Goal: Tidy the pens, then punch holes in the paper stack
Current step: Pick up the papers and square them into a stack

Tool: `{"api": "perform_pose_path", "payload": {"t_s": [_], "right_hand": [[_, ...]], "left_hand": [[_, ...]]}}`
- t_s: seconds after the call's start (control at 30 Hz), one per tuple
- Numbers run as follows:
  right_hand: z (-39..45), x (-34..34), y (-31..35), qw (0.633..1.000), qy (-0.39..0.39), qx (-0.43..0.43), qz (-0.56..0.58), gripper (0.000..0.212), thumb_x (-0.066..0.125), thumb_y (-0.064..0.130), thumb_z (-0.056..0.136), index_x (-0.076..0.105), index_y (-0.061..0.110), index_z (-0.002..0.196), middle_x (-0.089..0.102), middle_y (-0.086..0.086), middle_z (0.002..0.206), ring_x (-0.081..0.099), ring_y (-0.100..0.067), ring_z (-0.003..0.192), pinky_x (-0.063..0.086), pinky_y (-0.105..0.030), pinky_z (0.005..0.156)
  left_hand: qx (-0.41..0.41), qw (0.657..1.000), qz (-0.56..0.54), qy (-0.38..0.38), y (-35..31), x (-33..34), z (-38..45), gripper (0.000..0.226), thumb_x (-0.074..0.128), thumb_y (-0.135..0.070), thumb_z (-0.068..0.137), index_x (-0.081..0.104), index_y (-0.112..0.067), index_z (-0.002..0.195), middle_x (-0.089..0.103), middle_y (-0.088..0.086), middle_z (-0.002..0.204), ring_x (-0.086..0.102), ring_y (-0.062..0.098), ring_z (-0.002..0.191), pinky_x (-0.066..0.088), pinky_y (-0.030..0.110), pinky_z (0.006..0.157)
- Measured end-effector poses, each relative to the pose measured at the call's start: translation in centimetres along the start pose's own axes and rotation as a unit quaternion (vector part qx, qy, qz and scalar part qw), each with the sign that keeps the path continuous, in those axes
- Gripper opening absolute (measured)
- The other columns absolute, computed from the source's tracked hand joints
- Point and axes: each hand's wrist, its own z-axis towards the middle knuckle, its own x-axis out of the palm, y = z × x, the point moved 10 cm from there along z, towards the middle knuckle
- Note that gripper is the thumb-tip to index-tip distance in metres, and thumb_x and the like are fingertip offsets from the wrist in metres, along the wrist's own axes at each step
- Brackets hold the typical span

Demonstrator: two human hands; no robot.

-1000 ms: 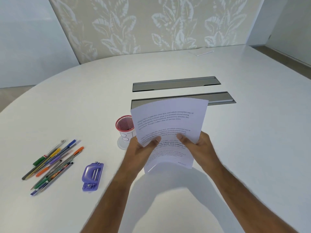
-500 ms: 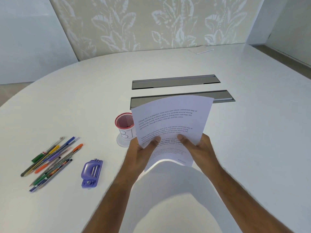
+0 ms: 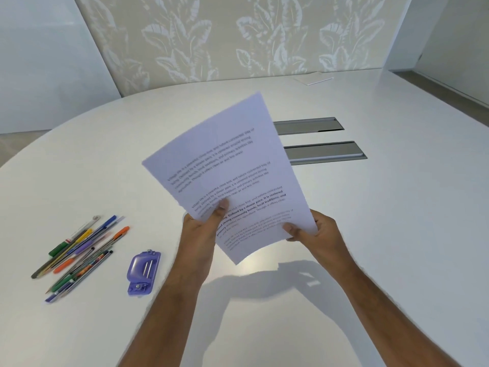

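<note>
I hold the paper stack (image 3: 227, 165) above the table (image 3: 397, 234), tilted left; my left hand (image 3: 202, 229) pinches its left edge, my right hand (image 3: 315, 231) its lower right edge. The pens (image 3: 79, 254) lie loose at left, hole punch (image 3: 144, 272) beside them.

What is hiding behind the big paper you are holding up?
Behind the paper stack you can see bare white table and the ends of two grey slots. Whatever sits directly behind the sheets is covered, so I cannot tell.
</note>
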Motion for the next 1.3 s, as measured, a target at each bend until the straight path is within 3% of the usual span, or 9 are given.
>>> {"api": "perform_pose_path", "payload": {"t_s": [0.1, 0.27, 0.5, 0.63, 0.83, 0.93, 1.1, 1.2, 1.3], "right_hand": [[-0.1, -0.4, -0.8, 0.996, -0.014, 0.016, 0.084, 0.034, 0.092, 0.029, 0.08, 0.081, 0.026, 0.112, 0.083, -0.004, 0.113, 0.079, -0.022, 0.095, 0.066, -0.035, 0.078], [0.1, 0.6, -1.1, 0.985, -0.012, 0.019, 0.171, 0.055, 0.097, 0.037, 0.073, 0.078, 0.018, 0.12, 0.079, -0.011, 0.124, 0.076, -0.028, 0.115, 0.059, -0.048, 0.1], [-0.3, 1.6, 0.0, 0.981, -0.035, 0.001, 0.193, 0.044, 0.089, 0.018, 0.082, 0.075, 0.036, 0.119, 0.08, -0.003, 0.122, 0.076, -0.02, 0.113, 0.062, -0.034, 0.084], [-0.3, 0.6, 0.0, 0.988, -0.057, -0.005, 0.141, 0.036, 0.085, 0.012, 0.085, 0.079, 0.033, 0.114, 0.081, -0.004, 0.119, 0.077, -0.021, 0.111, 0.064, -0.039, 0.091], [0.0, -1.3, 0.3, 0.994, -0.069, -0.017, 0.087, 0.028, 0.084, 0.008, 0.088, 0.082, 0.028, 0.106, 0.083, 0.001, 0.112, 0.08, -0.016, 0.102, 0.061, -0.022, 0.079], [0.1, -2.2, 0.9, 0.995, -0.071, -0.024, 0.062, 0.028, 0.083, 0.007, 0.089, 0.083, 0.031, 0.103, 0.084, 0.004, 0.109, 0.081, -0.013, 0.098, 0.062, -0.022, 0.077], [0.1, -3.8, 2.4, 0.996, -0.074, -0.044, 0.015, 0.023, 0.084, 0.012, 0.089, 0.082, 0.032, 0.1, 0.084, 0.01, 0.105, 0.081, -0.009, 0.094, 0.061, -0.017, 0.073], [0.2, -4.1, 3.6, 0.997, -0.049, -0.056, -0.006, 0.016, 0.084, 0.019, 0.088, 0.079, 0.024, 0.103, 0.084, 0.009, 0.105, 0.081, -0.011, 0.095, 0.061, -0.018, 0.074], [0.2, -3.8, 5.0, 0.995, -0.018, -0.08, -0.064, 0.012, 0.08, 0.027, 0.091, 0.072, 0.023, 0.099, 0.08, 0.004, 0.097, 0.078, -0.01, 0.084, 0.06, -0.02, 0.068]], "left_hand": [[0.01, 0.996, -0.088, 0.032, -0.7, 0.7, 0.3, 0.036, 0.074, -0.024, 0.099, 0.069, -0.037, 0.132, 0.074, 0.001, 0.134, 0.073, 0.023, 0.119, 0.062, 0.035, 0.088], [0.004, 0.986, -0.151, 0.064, 0.0, 2.0, 0.2, 0.043, 0.071, -0.021, 0.102, 0.063, -0.032, 0.142, 0.067, 0.005, 0.146, 0.066, 0.027, 0.131, 0.06, 0.042, 0.097], [-0.005, 0.987, -0.148, 0.058, 2.0, 1.5, 0.0, 0.055, 0.073, -0.006, 0.098, 0.06, -0.027, 0.146, 0.066, 0.007, 0.146, 0.065, 0.03, 0.132, 0.06, 0.043, 0.099], [0.0, 0.987, -0.162, 0.025, 1.9, -0.9, 0.4, 0.06, 0.072, 0.001, 0.096, 0.057, -0.021, 0.149, 0.066, 0.01, 0.146, 0.065, 0.03, 0.133, 0.06, 0.04, 0.099], [0.012, 0.983, -0.184, -0.022, 0.7, -4.1, 0.7, 0.046, 0.068, 0.001, 0.098, 0.066, -0.015, 0.141, 0.069, 0.01, 0.142, 0.067, 0.027, 0.13, 0.06, 0.039, 0.098], [0.009, 0.992, -0.116, -0.043, 0.0, -5.8, 0.5, 0.032, 0.075, -0.01, 0.094, 0.075, -0.012, 0.127, 0.075, 0.012, 0.132, 0.071, 0.028, 0.122, 0.059, 0.041, 0.101], [0.069, 0.99, 0.123, -0.03, -2.2, -6.4, 0.0, 0.028, 0.079, -0.036, 0.089, 0.081, -0.02, 0.111, 0.083, 0.003, 0.11, 0.077, 0.022, 0.098, 0.063, 0.031, 0.085], [0.077, 0.979, 0.187, -0.017, -2.7, -5.8, 0.1, 0.02, 0.078, -0.038, 0.089, 0.081, -0.027, 0.105, 0.084, -0.007, 0.104, 0.08, 0.015, 0.094, 0.061, 0.02, 0.075], [0.07, 0.973, 0.22, -0.018, -2.7, -4.9, 0.2, 0.023, 0.08, -0.04, 0.083, 0.079, -0.032, 0.104, 0.084, -0.014, 0.099, 0.081, 0.014, 0.088, 0.063, 0.021, 0.069]]}}
